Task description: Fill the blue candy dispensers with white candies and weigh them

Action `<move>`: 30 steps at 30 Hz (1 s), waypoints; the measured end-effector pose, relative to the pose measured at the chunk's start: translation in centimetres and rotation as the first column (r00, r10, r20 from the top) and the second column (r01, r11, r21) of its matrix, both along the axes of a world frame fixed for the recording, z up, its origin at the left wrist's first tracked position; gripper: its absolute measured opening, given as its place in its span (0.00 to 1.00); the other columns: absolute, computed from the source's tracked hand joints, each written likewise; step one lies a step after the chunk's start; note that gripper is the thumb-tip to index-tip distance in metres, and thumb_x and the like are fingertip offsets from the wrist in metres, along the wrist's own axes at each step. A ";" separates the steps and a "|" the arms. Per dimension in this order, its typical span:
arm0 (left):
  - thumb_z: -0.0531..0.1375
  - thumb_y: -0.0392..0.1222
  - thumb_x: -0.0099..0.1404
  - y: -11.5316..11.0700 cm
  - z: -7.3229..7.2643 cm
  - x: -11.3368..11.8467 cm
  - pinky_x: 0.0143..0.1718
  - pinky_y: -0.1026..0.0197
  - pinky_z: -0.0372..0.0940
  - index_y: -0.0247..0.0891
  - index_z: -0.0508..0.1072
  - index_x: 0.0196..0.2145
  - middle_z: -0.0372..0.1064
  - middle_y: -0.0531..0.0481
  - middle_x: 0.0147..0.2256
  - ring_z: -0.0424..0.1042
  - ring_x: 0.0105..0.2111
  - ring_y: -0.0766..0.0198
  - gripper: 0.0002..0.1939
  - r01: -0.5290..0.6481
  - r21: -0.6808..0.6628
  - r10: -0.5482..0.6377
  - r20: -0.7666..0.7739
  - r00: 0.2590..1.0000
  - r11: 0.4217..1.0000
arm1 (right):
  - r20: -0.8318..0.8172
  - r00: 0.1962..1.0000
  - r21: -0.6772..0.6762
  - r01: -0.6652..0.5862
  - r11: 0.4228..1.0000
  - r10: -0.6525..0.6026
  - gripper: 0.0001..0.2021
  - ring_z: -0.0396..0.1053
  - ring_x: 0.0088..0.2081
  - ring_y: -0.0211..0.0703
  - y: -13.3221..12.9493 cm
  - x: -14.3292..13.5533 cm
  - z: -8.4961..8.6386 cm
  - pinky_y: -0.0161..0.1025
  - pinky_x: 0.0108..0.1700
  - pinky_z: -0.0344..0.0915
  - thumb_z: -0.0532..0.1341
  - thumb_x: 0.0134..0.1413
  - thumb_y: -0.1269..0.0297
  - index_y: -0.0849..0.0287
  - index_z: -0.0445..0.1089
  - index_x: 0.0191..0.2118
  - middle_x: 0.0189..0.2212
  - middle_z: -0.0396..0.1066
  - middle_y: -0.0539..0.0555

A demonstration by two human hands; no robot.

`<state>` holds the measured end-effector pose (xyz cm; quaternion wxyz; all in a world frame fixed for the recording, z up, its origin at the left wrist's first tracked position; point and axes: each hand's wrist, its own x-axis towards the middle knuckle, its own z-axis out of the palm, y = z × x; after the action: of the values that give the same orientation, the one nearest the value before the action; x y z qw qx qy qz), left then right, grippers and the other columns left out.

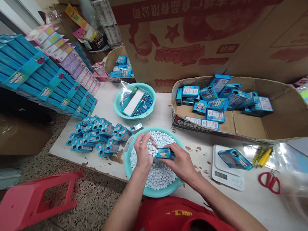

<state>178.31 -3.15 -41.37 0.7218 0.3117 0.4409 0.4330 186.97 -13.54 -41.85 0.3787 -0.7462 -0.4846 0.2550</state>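
Over a turquoise basin [127,164] full of small white candies [161,180], my right hand [180,159] grips a small blue candy box [163,153] lying on its side. My left hand [144,150] is cupped at the box's left end, its fingers curled around several white candies. That end of the box is close to the candies in my palm; whether it touches them I cannot tell. Left of the basin, several similar blue boxes [91,133] stand grouped on the table, and one more box [136,128] sits at the basin's back rim.
Behind is a smaller turquoise basin [116,111] with shiny blue pieces. A cut carton [277,127] holds blue boxes. To the right are a white scale [228,180] carrying a box [234,159], and red scissors [269,182]. Stacked display boxes [38,71] rise at left.
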 end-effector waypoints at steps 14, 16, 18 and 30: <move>0.64 0.46 0.53 0.2 0.0 0.8 0.21 0.67 0.59 0.36 0.63 0.24 0.63 0.57 0.21 0.61 0.17 0.73 0.14 0.042 0.036 -0.041 -0.033 0.999 0.998 | -0.092 0.995 0.037 0.051 0.998 -0.047 0.14 0.69 0.38 0.47 0.1 0.9 0.0 0.40 0.39 0.63 0.68 0.42 0.66 0.56 0.68 0.37 0.34 0.71 0.52; 0.63 0.46 0.54 0.2 0.1 0.9 0.20 0.67 0.59 0.36 0.63 0.24 0.62 0.57 0.22 0.61 0.17 0.73 0.14 0.046 0.033 -0.045 -0.024 0.999 0.998 | -0.102 0.993 0.046 0.055 0.997 -0.050 0.14 0.69 0.37 0.47 0.1 0.9 0.1 0.40 0.39 0.63 0.68 0.42 0.66 0.56 0.68 0.37 0.34 0.70 0.51; 0.63 0.46 0.55 0.0 0.3 0.9 0.19 0.68 0.58 0.36 0.63 0.25 0.62 0.57 0.22 0.61 0.17 0.73 0.13 0.050 0.043 -0.049 -0.019 0.999 0.998 | -0.110 0.993 0.064 0.056 0.996 -0.048 0.14 0.68 0.37 0.46 0.0 1.0 0.0 0.40 0.39 0.62 0.68 0.42 0.66 0.56 0.68 0.37 0.34 0.70 0.51; 0.62 0.47 0.56 -0.1 0.7 1.3 0.22 0.68 0.61 0.37 0.62 0.24 0.57 0.60 0.17 0.58 0.15 0.74 0.14 -0.026 0.132 0.038 -0.089 0.995 0.991 | -0.151 0.988 0.142 0.063 0.988 -0.041 0.12 0.67 0.37 0.44 0.5 0.4 0.7 0.38 0.38 0.62 0.66 0.45 0.69 0.55 0.67 0.38 0.34 0.68 0.51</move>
<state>179.57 -3.23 -40.65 0.6718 0.3707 0.4490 0.4579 187.39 -13.01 -41.15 0.4738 -0.7079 -0.4528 0.2633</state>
